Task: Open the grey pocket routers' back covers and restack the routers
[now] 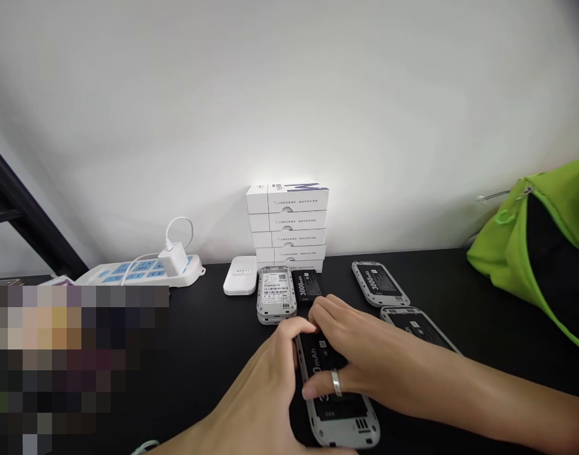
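At the black counter (213,335) below a white wall (289,95), the left hand (265,373) grips the edge of a gray device (341,420) while the right hand (360,354) curls over its black battery (318,351). A loose battery (306,284) and other gray devices (379,284) lie just beyond the hands.

I'm holding a grey device (344,420) lying flat between my left hand (254,373) and my right hand (351,347), its open back facing up. A black battery (315,351) marked "mAh" is sitting in it under my right fingers (327,322), and the device's lower end is sticking out below my hands.
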`<move>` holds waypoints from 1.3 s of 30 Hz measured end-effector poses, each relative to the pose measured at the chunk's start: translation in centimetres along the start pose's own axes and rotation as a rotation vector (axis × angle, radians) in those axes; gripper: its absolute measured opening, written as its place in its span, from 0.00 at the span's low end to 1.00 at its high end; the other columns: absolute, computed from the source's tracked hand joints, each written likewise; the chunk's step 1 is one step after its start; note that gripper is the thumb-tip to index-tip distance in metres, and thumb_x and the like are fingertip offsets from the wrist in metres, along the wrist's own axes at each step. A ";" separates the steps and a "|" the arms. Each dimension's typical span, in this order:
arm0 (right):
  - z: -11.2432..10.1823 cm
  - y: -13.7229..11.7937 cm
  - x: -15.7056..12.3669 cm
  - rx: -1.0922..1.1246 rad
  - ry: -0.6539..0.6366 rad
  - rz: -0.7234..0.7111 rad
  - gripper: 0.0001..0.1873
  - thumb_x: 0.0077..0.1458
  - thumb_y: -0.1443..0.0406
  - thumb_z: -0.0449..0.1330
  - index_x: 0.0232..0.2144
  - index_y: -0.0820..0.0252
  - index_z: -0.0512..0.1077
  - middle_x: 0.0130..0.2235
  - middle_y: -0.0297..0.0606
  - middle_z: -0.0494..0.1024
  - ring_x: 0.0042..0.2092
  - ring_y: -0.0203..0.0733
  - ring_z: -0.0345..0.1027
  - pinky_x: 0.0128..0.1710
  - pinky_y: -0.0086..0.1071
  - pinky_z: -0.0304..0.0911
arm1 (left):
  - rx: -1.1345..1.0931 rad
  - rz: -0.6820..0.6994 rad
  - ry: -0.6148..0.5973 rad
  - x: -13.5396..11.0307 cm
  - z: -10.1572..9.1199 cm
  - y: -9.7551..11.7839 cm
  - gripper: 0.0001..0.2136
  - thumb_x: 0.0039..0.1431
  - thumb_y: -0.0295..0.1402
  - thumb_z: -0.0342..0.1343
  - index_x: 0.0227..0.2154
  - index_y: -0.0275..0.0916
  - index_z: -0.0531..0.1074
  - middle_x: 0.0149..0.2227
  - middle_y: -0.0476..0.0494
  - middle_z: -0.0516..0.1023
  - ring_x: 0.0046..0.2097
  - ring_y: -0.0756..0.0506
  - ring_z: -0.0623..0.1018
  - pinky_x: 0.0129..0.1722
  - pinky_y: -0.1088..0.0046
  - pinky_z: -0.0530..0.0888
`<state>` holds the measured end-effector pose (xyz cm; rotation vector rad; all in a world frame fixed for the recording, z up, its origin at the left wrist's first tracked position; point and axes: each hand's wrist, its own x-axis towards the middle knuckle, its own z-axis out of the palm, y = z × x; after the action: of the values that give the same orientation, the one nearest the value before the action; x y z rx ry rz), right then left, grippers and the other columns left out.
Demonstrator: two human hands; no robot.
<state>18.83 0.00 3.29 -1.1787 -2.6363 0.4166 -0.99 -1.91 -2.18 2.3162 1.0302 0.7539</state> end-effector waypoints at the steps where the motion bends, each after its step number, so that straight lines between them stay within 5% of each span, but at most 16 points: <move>1: 0.0 -0.2 0.1 0.025 0.004 0.021 0.17 0.58 0.50 0.58 0.31 0.56 0.62 0.35 0.35 0.67 0.37 0.44 0.64 0.34 0.36 0.62 | -0.006 0.005 0.000 0.0 0.0 0.0 0.47 0.39 0.45 0.71 0.57 0.51 0.45 0.47 0.42 0.68 0.36 0.43 0.75 0.32 0.62 0.78; 7: -2.1 -1.3 -0.4 0.211 0.016 0.107 0.18 0.49 0.57 0.65 0.30 0.53 0.57 0.40 0.32 0.65 0.40 0.41 0.63 0.33 0.31 0.63 | -0.059 0.088 0.172 0.0 0.2 0.2 0.43 0.37 0.36 0.72 0.50 0.50 0.47 0.60 0.35 0.55 0.52 0.35 0.71 0.46 0.52 0.75; 10: -3.3 -1.0 -1.0 0.247 -0.049 0.157 0.18 0.46 0.66 0.66 0.33 0.50 0.59 0.35 0.29 0.69 0.34 0.39 0.66 0.29 0.30 0.61 | -0.055 0.067 0.226 0.2 0.1 0.4 0.40 0.39 0.34 0.70 0.49 0.49 0.48 0.60 0.35 0.55 0.57 0.33 0.68 0.51 0.48 0.72; 13: -4.2 0.3 -0.5 0.517 -0.105 0.149 0.18 0.49 0.69 0.62 0.37 0.50 0.58 0.32 0.28 0.74 0.33 0.40 0.70 0.31 0.32 0.64 | -0.029 0.021 0.280 0.5 -0.3 0.4 0.40 0.38 0.38 0.70 0.50 0.49 0.48 0.58 0.35 0.56 0.56 0.32 0.68 0.51 0.47 0.71; 17: -4.4 2.8 1.7 0.873 0.120 0.170 0.23 0.49 0.63 0.65 0.39 0.50 0.55 0.29 0.27 0.74 0.30 0.38 0.69 0.34 0.35 0.67 | -0.021 -0.133 0.387 1.1 -0.9 -0.2 0.38 0.43 0.41 0.68 0.52 0.47 0.49 0.55 0.37 0.60 0.55 0.34 0.68 0.52 0.49 0.71; 20: -3.5 4.6 2.8 0.763 0.242 0.303 0.15 0.50 0.58 0.64 0.35 0.54 0.63 0.30 0.30 0.72 0.29 0.38 0.68 0.38 0.39 0.66 | -0.010 -0.235 0.378 1.7 -1.2 -0.7 0.33 0.51 0.42 0.64 0.56 0.49 0.52 0.57 0.38 0.60 0.58 0.34 0.66 0.56 0.46 0.67; 23: -2.3 6.0 3.1 0.672 0.170 0.376 0.15 0.56 0.53 0.59 0.37 0.57 0.72 0.31 0.33 0.69 0.31 0.38 0.67 0.43 0.40 0.65 | -0.011 -0.287 0.314 2.0 -1.3 -1.2 0.23 0.63 0.43 0.54 0.59 0.53 0.55 0.65 0.40 0.53 0.66 0.32 0.54 0.58 0.42 0.63; 28: -0.7 7.5 3.1 0.469 0.025 0.242 0.30 0.52 0.50 0.62 0.56 0.51 0.67 0.34 0.32 0.64 0.34 0.39 0.61 0.39 0.40 0.64 | -0.023 -0.347 0.245 2.2 -1.4 -1.6 0.21 0.69 0.44 0.43 0.63 0.53 0.53 0.70 0.46 0.45 0.70 0.36 0.45 0.62 0.42 0.58; 32: 0.2 7.1 3.0 0.241 0.039 0.183 0.27 0.61 0.50 0.51 0.60 0.45 0.63 0.42 0.38 0.64 0.38 0.43 0.64 0.42 0.43 0.65 | -0.018 -0.338 0.249 2.3 -1.4 -1.9 0.21 0.70 0.43 0.42 0.64 0.53 0.52 0.70 0.47 0.44 0.70 0.37 0.45 0.63 0.43 0.56; 39: -3.4 6.8 2.1 0.063 0.065 0.211 0.40 0.49 0.42 0.60 0.61 0.46 0.61 0.50 0.44 0.68 0.50 0.56 0.66 0.47 0.47 0.65 | 0.011 -0.313 0.270 2.3 -1.3 -2.2 0.24 0.70 0.43 0.42 0.65 0.53 0.46 0.70 0.44 0.45 0.70 0.36 0.46 0.63 0.43 0.58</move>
<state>23.23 6.44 4.33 -1.4297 -2.4347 0.4858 -1.67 1.42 -1.97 2.0277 1.4756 0.9468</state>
